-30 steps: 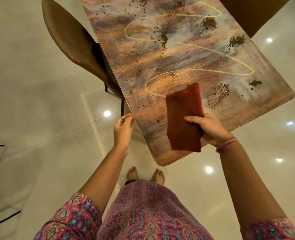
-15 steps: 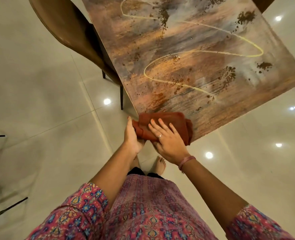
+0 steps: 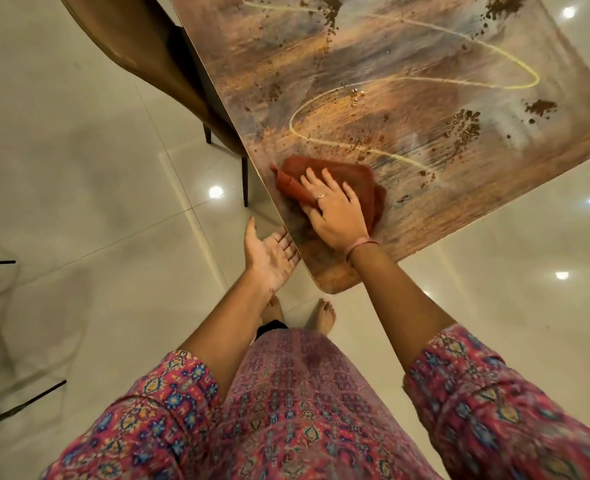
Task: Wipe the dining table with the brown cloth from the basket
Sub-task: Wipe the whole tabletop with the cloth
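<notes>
So I'm pressing the brown cloth [image 3: 335,178] flat under my right hand [image 3: 335,211], fingers spread, not really clutching it, near the close corner of the dining table [image 3: 425,140]. My left hand [image 3: 269,256] is hanging open, palm up, just below the table edge, holding nothing. The crumbs [image 3: 463,128] are lying farther out and to the right of the cloth, so I'm guessing the sweep pulls them back toward that cupped palm. The far end of the table is getting cut off, and no basket is showing.
</notes>
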Tool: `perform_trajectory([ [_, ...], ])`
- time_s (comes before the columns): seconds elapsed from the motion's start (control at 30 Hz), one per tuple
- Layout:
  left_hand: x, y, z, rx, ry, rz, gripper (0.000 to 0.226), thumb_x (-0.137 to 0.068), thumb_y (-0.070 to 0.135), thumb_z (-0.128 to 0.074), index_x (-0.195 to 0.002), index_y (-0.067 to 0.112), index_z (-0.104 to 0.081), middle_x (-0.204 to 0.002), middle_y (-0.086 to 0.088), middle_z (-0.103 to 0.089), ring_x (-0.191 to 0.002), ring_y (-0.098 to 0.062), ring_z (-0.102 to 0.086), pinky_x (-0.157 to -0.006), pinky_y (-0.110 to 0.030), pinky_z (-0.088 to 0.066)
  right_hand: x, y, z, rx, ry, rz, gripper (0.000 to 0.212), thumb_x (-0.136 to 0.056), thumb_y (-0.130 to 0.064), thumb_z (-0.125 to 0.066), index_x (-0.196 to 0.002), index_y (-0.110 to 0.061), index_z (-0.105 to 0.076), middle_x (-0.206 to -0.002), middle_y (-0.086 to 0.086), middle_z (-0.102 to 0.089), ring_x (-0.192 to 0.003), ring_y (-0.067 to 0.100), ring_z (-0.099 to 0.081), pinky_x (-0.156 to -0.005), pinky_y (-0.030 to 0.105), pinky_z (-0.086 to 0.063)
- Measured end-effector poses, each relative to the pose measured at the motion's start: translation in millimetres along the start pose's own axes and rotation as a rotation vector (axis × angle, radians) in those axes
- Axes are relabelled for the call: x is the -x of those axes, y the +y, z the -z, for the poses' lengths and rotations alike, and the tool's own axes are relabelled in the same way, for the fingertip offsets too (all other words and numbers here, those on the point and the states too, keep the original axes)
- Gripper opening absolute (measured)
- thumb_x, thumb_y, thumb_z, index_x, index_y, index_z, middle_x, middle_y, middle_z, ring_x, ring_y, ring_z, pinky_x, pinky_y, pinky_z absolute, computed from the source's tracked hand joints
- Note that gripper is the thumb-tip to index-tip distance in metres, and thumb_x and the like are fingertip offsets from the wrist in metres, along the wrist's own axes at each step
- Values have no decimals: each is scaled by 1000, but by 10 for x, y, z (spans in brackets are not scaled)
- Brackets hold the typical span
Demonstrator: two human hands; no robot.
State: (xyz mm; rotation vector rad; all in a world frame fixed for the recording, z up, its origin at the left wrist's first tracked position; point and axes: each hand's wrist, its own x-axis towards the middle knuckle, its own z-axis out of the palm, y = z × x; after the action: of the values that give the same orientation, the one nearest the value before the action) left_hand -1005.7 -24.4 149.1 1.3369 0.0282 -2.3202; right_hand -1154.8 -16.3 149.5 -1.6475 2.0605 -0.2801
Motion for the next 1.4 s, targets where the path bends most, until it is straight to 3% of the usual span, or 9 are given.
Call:
perform_trajectory([
  [0.23,-21,37,53,27,-68,73,86,-83,74,-26,-125,5,-54,-121,-19,-62,-108,-33,-60,-89,-43,-49,1254,204,-212,-8,-233,194,56,-94,-34,-38,-149,-36,-25,-154,-24,-12,-145,0,0,-116,29,-3],
  [0.33,-27,31,64,31,-64,58,83,-84,73,-28,-119,4,-58,-112,-17,-67,-103,-31,-64,-87,-40,-51,1107,254,-84,-18,-230,191,56,-92,-34,-37,-147,-40,-26,-151,-27,-14,-143,-4,-5,-114,26,-7],
  [0.43,-35,24,92,21,-30,28,72,-86,69,-28,-104,9,-63,-86,-9,-73,-83,-20,-69,-72,-30,-53,668,207,2,-11,-159,175,54,-95,-35,-40,-148,-35,-31,-154,-21,-22,-145,0,-11,-114,30,-13],
  [0.63,-78,-13,118,29,-3,25,76,-85,70,-24,-107,9,-62,-100,-9,-71,-95,-21,-65,-75,-30,-52,-177,-132,-12,84,-56,68,53,-99,-42,-38,-150,-36,-24,-159,-17,-19,-148,9,-11,-116,38,-11],
  [0.8,-96,26,151,121,-10,59,77,-83,71,-31,-120,10,-59,-106,-16,-69,-92,-28,-67,-72,-35,-56,650,-11,-169,67,-160,196,54,-98,-39,-41,-150,-35,-28,-158,-18,-18,-147,3,-5,-115,31,-7],
  [0.93,-88,2,109,98,-14,33,70,-84,70,-29,-111,16,-64,-100,-12,-70,-86,-28,-70,-78,-38,-53,1001,116,-114,11,-236,158,54,-95,-41,-36,-148,-39,-29,-154,-26,-15,-144,-5,-2,-115,30,-6],
  [1.2,-78,-4,64,34,20,34,78,-88,65,-20,-134,7,-44,-108,-6,-64,-106,-18,-57,-90,-31,-44,-279,-236,35,71,-140,142,51,-101,-39,-38,-150,-34,-27,-158,-18,-21,-148,6,-10,-117,37,-10],
  [1.3,-81,27,80,53,-10,39,76,-85,69,-23,-116,9,-58,-95,-11,-71,-87,-22,-67,-76,-31,-50,-300,-300,-37,93,-141,150,53,-101,-40,-36,-152,-33,-24,-160,-16,-16,-149,8,-5,-117,38,-6],
  [1.4,-79,39,123,117,-15,51,75,-85,69,-28,-117,10,-61,-109,-16,-68,-100,-28,-65,-83,-37,-51,400,-144,-160,78,-168,226,54,-99,-38,-41,-151,-34,-26,-159,-17,-17,-148,5,-4,-114,30,-3],
])
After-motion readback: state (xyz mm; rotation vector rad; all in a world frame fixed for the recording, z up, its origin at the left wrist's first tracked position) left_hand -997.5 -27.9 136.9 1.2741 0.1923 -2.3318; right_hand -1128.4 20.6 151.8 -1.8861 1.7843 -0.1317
